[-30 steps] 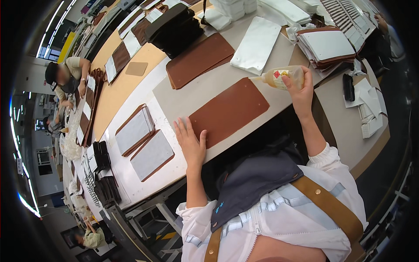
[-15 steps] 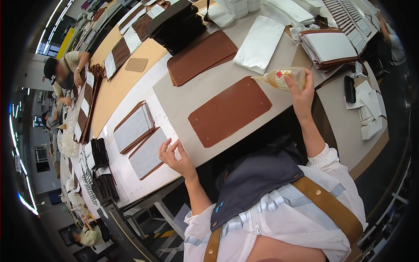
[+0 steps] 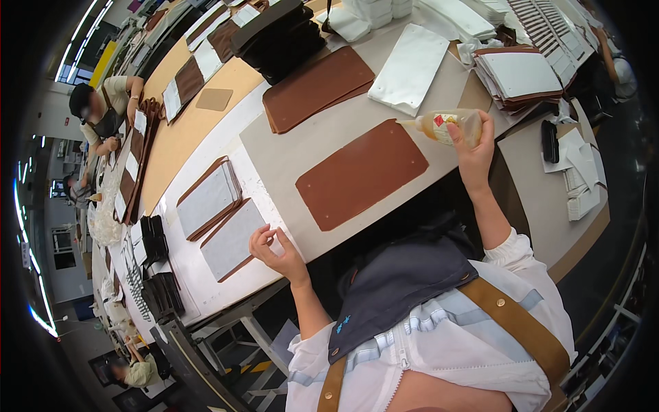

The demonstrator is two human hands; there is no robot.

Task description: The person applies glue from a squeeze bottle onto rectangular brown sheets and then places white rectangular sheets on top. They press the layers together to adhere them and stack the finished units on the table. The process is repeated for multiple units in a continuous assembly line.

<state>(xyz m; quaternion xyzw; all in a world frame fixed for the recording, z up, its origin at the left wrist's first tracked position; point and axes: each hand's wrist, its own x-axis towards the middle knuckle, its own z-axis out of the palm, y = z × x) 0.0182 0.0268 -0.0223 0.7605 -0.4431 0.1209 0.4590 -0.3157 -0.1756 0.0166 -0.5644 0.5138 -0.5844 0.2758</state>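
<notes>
My right hand (image 3: pixel 475 147) is closed around a clear squeeze bottle (image 3: pixel 449 128) of yellowish liquid. The bottle lies tilted in my grip, its nozzle pointing left at the far corner of a brown leather panel (image 3: pixel 360 177); whether the tip touches the leather I cannot tell. This panel lies flat on grey board and has small holes near its corners. My left hand (image 3: pixel 276 255) holds nothing, with loosely bent fingers apart. It hovers at the edge of a pale grey-faced panel (image 3: pixel 233 240) with brown edging. Beside that sits a small stack of similar panels (image 3: pixel 206 201).
Farther back are stacked brown leather panels (image 3: pixel 316 89), a black pile (image 3: pixel 278 41) and white rectangular sheets (image 3: pixel 412 69). White-topped brown pieces (image 3: pixel 518 74) stand at the far right. Black folded pieces (image 3: pixel 161 292) lie at left. A co-worker (image 3: pixel 113 103) works across the table.
The left hand has shifted slightly, its fingers curling in a little more. The bottle and right hand stay almost in place. The co-worker at far left has moved a little.
</notes>
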